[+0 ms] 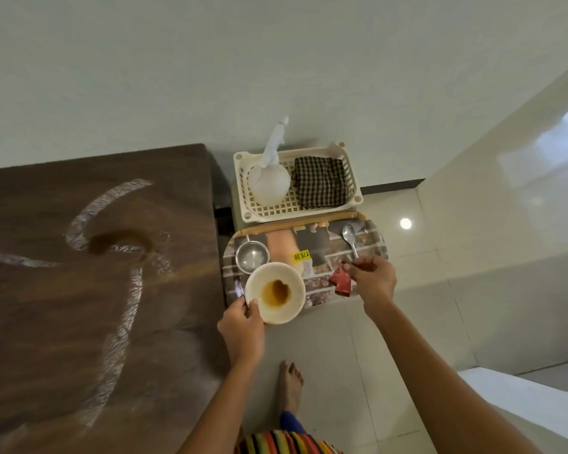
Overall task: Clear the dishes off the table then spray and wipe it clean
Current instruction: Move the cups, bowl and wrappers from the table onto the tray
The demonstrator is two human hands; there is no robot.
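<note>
Both arms bare and extended forward and down.

Left forearm [217, 404]: enters from the bottom edge and runs up to a straight wrist. Left hand [241, 329]: back of hand toward the camera, thumb over the near rim of the bowl [286, 309], fingers curled below the rim; grips it.

Right forearm [440, 371]: enters from the lower right on a long diagonal, wrist bent slightly inward. Right hand [373, 278]: knuckles up, fingers curled, fingertips pinching the handle end of the spoon [349, 232].

Hands well apart. One bare foot [291, 385] between the arms, toes forward.
</note>
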